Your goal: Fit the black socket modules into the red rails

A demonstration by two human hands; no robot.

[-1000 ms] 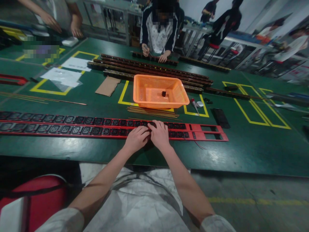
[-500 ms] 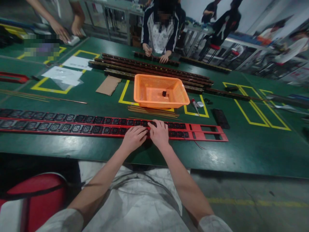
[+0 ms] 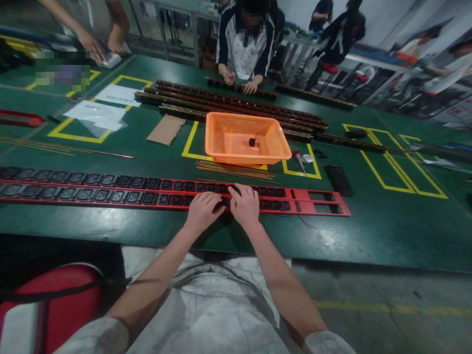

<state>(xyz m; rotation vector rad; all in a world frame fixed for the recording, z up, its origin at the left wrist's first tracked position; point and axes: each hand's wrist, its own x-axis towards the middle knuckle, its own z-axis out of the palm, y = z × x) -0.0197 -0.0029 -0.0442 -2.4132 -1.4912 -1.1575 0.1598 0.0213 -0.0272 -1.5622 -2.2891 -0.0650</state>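
Two long red socket strips lie side by side along the near part of the table, filled with rows of black power sockets. My left hand is bent over the near strip, its fingers close together and curled onto the sockets. Just to its right, my right hand rests across both strips, with its fingers bent and the fingertips at the far row. A narrow gap separates the two hands. The sockets under my fingers and most of my thumbs are hidden. Thin wires stick out near the right end.
Beyond the strips stands an orange basket with a small black part inside. Thin brass-coloured rods lie before it. A screwdriver, a black block and cardboard are nearby. Across the table, a person handles dark rails.
The gap between my hands has widened slightly, and my left thumb and forefinger look further apart. The strips stay in place; the view has shifted a little.
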